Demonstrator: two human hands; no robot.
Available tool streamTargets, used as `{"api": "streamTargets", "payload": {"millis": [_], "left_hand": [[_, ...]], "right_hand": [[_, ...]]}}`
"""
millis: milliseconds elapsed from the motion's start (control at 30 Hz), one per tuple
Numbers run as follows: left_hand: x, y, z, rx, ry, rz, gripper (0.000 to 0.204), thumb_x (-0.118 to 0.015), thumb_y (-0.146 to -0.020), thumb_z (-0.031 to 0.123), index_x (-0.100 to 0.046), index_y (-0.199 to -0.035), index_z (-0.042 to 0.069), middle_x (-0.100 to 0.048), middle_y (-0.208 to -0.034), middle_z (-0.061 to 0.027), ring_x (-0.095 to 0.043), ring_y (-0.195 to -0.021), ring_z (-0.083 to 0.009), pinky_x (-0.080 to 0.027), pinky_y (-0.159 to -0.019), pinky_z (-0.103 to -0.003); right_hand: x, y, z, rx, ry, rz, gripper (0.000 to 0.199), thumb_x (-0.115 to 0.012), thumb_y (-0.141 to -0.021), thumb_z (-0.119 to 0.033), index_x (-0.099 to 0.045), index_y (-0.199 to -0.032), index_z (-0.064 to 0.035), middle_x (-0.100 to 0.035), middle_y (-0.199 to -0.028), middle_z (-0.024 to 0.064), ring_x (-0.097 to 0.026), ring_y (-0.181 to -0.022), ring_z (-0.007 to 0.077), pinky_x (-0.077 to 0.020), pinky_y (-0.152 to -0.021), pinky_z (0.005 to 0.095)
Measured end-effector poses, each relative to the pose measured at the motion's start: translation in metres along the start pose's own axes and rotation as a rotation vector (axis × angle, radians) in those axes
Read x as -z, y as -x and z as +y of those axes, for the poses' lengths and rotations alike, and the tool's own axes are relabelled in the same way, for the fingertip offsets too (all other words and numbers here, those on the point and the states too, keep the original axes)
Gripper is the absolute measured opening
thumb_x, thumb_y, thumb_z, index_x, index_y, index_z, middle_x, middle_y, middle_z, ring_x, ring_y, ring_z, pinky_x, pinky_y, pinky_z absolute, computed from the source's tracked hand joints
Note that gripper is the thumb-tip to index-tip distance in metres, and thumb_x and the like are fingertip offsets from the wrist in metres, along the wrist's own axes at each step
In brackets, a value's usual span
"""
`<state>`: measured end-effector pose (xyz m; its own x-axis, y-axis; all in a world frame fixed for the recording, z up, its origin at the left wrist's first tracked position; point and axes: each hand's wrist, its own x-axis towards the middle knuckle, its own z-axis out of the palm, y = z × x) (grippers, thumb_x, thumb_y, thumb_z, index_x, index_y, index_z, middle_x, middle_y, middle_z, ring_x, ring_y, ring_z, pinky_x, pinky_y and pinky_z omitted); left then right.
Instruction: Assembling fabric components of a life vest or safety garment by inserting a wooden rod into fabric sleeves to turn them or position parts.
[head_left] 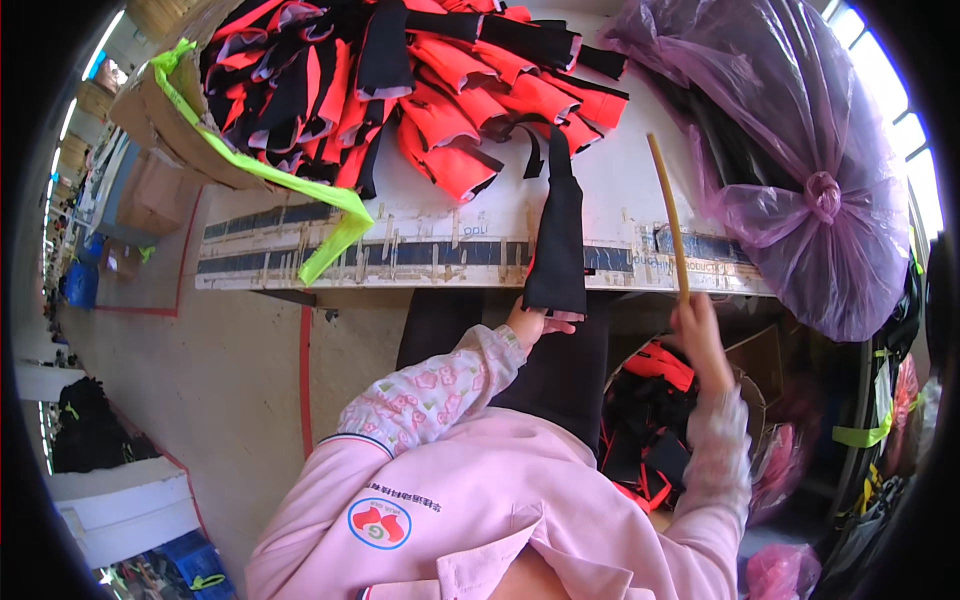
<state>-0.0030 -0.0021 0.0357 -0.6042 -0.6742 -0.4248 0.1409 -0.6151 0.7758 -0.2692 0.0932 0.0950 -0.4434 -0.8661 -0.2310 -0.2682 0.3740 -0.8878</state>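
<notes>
My left hand (537, 326) is closed on the lower end of a black fabric sleeve (557, 245), which hangs over the table's front edge. A narrow black strap runs from the sleeve's upper end back toward the pile. My right hand (697, 328), a little blurred, grips the near end of a thin wooden stick (668, 210) that points up and away over the table. The stick and the sleeve are apart. Behind them lies a large heap of black and bright orange fabric sleeves (440, 90), with open ends showing pale lining.
The white table (640, 180) has worn tape along its front. A knotted purple plastic bag (800, 150) sits at its right end. A cardboard box (185, 135) with a neon yellow strip (260, 170) is on the left. Below right, a container holds black and orange pieces (650, 430).
</notes>
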Motion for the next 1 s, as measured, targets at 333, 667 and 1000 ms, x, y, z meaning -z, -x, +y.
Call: {"api": "streamTargets", "payload": {"millis": [333,667,1000], "left_hand": [[0.003,-0.016,-0.027,-0.082,0.125,0.046,0.026,-0.038,-0.094,0.018,-0.055,-0.102,0.001,-0.063,-0.092,-0.0150,-0.065,-0.079,-0.0258,-0.055,-0.062,-0.034],[-0.001,-0.013,-0.034,-0.080,-0.067,0.098,0.022,-0.037,-0.082,-0.003,-0.057,-0.090,-0.003,-0.062,-0.077,-0.0146,-0.060,-0.058,-0.0223,-0.050,-0.038,-0.029],[-0.008,-0.009,-0.022,-0.003,-0.138,0.197,0.024,-0.042,-0.075,-0.006,-0.058,-0.090,0.002,-0.060,-0.068,-0.0102,-0.057,-0.052,-0.0172,-0.040,-0.033,-0.025]], "right_hand": [[-0.011,0.233,0.070,-0.200,0.081,-0.193,0.032,-0.044,-0.094,-0.024,-0.053,-0.071,-0.0032,-0.037,-0.052,-0.0067,-0.031,-0.046,0.0018,-0.0238,-0.041,0.0210],[-0.058,0.152,0.021,-0.064,0.244,-0.204,0.036,-0.045,-0.093,-0.025,-0.051,-0.069,0.0009,-0.043,-0.051,0.0070,-0.042,-0.046,0.0125,-0.0331,-0.043,0.0298],[-0.141,0.073,-0.007,-0.494,-0.589,-0.406,0.032,-0.040,-0.095,-0.031,-0.049,-0.073,-0.0087,-0.032,-0.045,-0.0046,-0.024,-0.032,0.0057,-0.0186,-0.031,0.0218]]}}
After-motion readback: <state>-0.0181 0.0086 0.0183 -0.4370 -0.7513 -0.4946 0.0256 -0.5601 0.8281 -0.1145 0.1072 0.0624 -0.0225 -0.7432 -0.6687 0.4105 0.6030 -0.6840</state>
